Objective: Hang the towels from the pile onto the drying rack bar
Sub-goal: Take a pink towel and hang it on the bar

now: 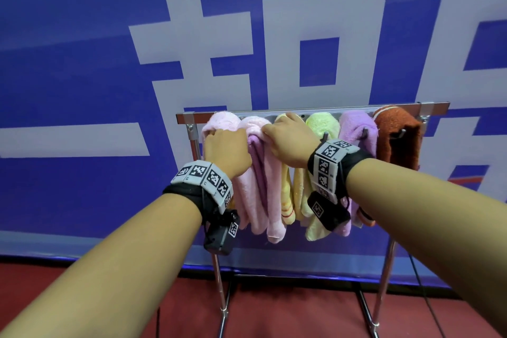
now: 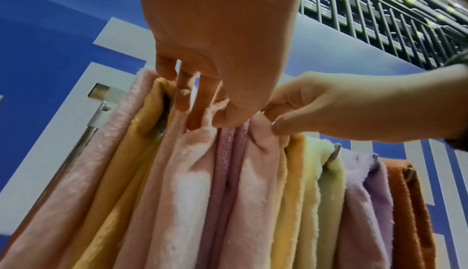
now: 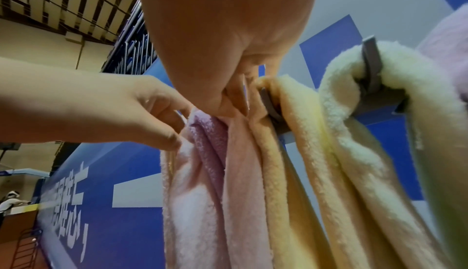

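Note:
A metal drying rack bar (image 1: 434,106) carries several towels side by side: pale pink (image 1: 219,121), pink with a lilac inner face (image 1: 253,195), yellow (image 1: 286,189), lime green (image 1: 321,123), lilac (image 1: 356,126) and rust brown (image 1: 397,137). My left hand (image 1: 233,145) pinches the top of the pink towel (image 2: 182,173) at the bar. My right hand (image 1: 277,132) pinches the same towel's other fold (image 3: 243,163) beside the yellow one (image 3: 291,153). In the wrist views both hands' fingertips (image 2: 220,121) (image 3: 228,109) are curled into the cloth. The pile is out of view.
A blue banner with large white characters (image 1: 192,63) hangs right behind the rack. The rack's chrome legs (image 1: 219,282) stand on a red floor (image 1: 288,310). A black cable (image 1: 422,291) runs down at the right. Grey hooks (image 3: 371,67) stick out of the bar between towels.

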Motion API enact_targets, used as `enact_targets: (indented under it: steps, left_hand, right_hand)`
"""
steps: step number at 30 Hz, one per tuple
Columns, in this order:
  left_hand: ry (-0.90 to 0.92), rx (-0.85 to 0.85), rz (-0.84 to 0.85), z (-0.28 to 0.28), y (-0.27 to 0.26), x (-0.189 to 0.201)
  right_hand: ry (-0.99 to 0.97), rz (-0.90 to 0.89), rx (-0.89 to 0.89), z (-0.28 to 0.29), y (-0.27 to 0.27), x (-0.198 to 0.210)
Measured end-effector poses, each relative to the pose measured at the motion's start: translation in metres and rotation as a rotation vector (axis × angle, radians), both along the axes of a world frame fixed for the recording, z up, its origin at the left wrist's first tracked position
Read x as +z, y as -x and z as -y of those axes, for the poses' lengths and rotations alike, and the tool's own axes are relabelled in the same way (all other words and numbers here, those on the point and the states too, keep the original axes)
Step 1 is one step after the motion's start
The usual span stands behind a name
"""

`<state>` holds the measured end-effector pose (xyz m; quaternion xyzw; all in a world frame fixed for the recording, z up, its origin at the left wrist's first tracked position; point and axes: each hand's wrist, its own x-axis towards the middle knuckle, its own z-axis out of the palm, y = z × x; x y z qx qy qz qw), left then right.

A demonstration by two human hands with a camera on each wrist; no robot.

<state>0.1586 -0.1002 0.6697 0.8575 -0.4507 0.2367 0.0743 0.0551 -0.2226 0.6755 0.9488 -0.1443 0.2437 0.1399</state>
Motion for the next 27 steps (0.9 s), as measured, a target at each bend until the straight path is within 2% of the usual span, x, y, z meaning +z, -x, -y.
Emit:
enact_targets:
  steps: [4,8,13,18,27]
  left_hand:
    - [-0.023,0.015,-0.171,-0.026,0.014,-0.010]
    - [-0.019,-0.012,-0.274,-0.049,0.036,-0.032]
    - [-0.055,-0.022,-0.364,-0.064,0.071,-0.075]
    - [-0.089,-0.051,-0.441,-0.066,0.099,-0.139]
    - [-0.256,-0.067,-0.649,-0.054,0.127,-0.296]
  right_hand:
    - [-0.053,0.049,0.051,-0.014,0.024,-0.010]
    - [-0.120,0.083,0.087,-0.035,0.052,-0.030]
    - [-0.342,0.020,-0.011,-0.058,0.092,-0.077]
    - [-0.570,-0.046,-0.066,-0.062,0.125,-0.147]
    - [-0.776,-0.297,-0.224,-0.057,0.166,-0.311]
